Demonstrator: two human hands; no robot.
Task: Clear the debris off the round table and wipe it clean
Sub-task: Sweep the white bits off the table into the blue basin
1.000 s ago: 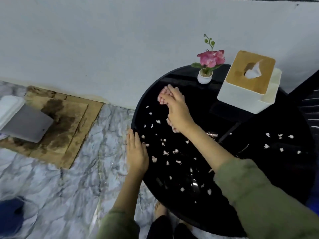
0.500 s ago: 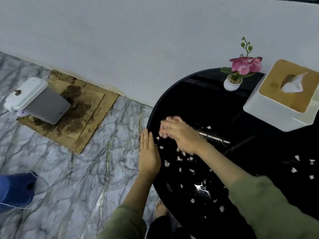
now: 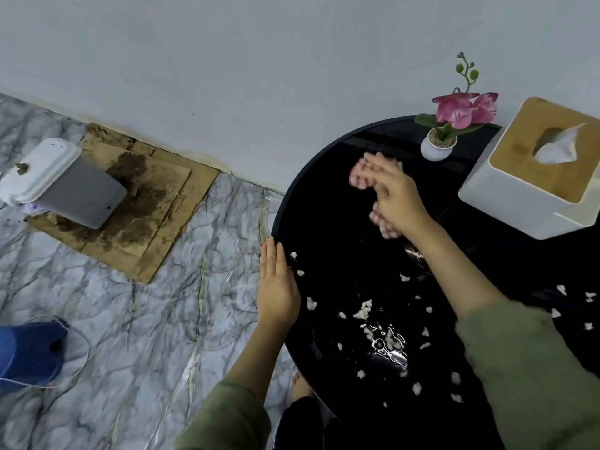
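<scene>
In the head view, our left hand (image 3: 276, 284) lies flat, fingers straight and close together, their side against the rim of the round table (image 3: 324, 222). Just beside those fingers, on the black top, sit the nearest white scraps (image 3: 365, 308) of debris. More are scattered between our two forearms and past the right sleeve. Our right hand (image 3: 397, 196) is blurred, with its fingers stretched out fairly wide, pressing a pink checked cloth (image 3: 358, 173) onto the table. The cloth shows beyond the fingertips and under the heel of the hand. Just past the right fingertips stands a small flower pot (image 3: 436, 146), and on their outer side, apart from them, a tissue box (image 3: 506, 196)
</scene>
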